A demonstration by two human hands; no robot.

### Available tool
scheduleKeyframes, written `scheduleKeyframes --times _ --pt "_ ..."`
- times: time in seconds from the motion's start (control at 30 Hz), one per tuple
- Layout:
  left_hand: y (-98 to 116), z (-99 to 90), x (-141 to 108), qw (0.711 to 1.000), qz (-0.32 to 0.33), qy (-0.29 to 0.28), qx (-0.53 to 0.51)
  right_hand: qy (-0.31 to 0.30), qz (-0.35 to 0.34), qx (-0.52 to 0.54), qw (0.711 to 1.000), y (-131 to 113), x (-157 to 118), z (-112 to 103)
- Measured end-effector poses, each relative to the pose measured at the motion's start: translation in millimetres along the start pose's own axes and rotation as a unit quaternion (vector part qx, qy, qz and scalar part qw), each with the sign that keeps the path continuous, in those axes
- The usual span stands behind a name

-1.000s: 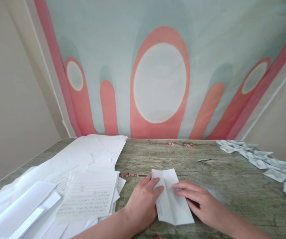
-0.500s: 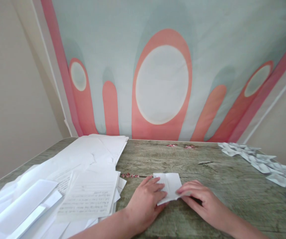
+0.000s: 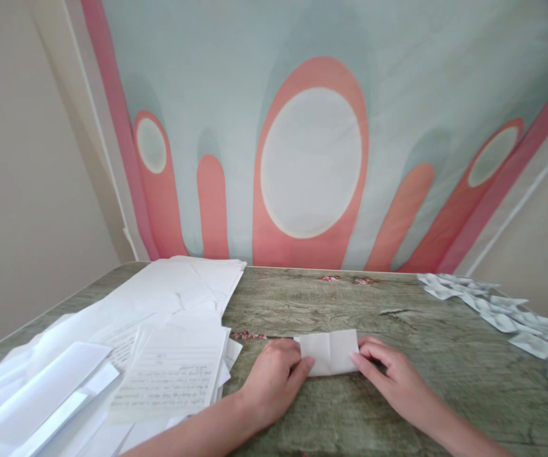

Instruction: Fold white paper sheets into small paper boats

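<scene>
A small piece of white folded paper (image 3: 331, 353), creased down its middle, is held between both hands just above the wood-patterned table (image 3: 302, 304). My left hand (image 3: 276, 377) pinches its left edge, thumb in front and fingers curled behind. At the right edge, my right hand (image 3: 384, 368) grips the paper between thumb and fingers. The paper's back side and some fingertips are hidden.
On the left lies a broad pile of white paper sheets (image 3: 178, 285), with handwritten sheets (image 3: 169, 374) and folded strips (image 3: 45, 397) on top. A row of folded white paper pieces (image 3: 497, 308) runs along the right edge. A patterned backdrop (image 3: 235, 76) rises behind the table.
The paper has been raised and turned to show a wider face. My left hand has gone from lying flat on it to pinching its edge; my right hand has shifted slightly right.
</scene>
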State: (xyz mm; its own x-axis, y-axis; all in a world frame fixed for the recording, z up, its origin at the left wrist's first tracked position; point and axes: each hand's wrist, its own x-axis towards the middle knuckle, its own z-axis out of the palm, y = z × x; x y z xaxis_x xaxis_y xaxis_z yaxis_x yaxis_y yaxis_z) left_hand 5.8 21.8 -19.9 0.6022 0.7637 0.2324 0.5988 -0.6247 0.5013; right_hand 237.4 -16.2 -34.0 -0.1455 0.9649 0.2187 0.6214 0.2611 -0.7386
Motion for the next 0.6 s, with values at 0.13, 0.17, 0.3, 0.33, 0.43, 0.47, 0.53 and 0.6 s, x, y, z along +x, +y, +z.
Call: scheduleKeyframes --times 0.13,0.17,0.3,0.33,0.43,0.47,0.53,0.6 --pt "-0.5 1.8 0.6 1.000 -0.016 0.008 -0.001 0.009 0.003 -0.005 1.000 4.1 3.0 3.8" --pt "-0.8 1.9 0.9 1.000 -0.022 0.008 0.000 0.013 0.005 -0.008 1.000 5.4 3.9 4.9" --pt "0.8 -1.1 0.1 0.998 -0.039 0.058 -0.004 0.019 0.014 -0.028 0.999 10.4 8.0 7.3" --pt "2.9 -2.8 -1.0 0.996 -0.034 0.086 0.002 0.017 0.018 -0.034 0.999 11.3 9.1 7.3" --pt "13.5 -7.6 -5.7 0.992 0.041 0.097 0.072 0.007 0.030 -0.041 0.999 11.8 12.2 6.0" --pt "17.8 -8.3 -7.2 0.990 0.082 0.058 0.102 0.004 0.033 -0.043 0.999 11.3 13.0 5.4" --pt "25.2 -8.1 -9.4 0.980 0.137 -0.025 0.143 0.002 0.034 -0.047 0.998 10.1 14.2 4.6" --pt "29.3 -6.2 -10.3 0.971 0.161 -0.072 0.163 0.003 0.029 -0.052 0.998 9.3 15.0 4.3"
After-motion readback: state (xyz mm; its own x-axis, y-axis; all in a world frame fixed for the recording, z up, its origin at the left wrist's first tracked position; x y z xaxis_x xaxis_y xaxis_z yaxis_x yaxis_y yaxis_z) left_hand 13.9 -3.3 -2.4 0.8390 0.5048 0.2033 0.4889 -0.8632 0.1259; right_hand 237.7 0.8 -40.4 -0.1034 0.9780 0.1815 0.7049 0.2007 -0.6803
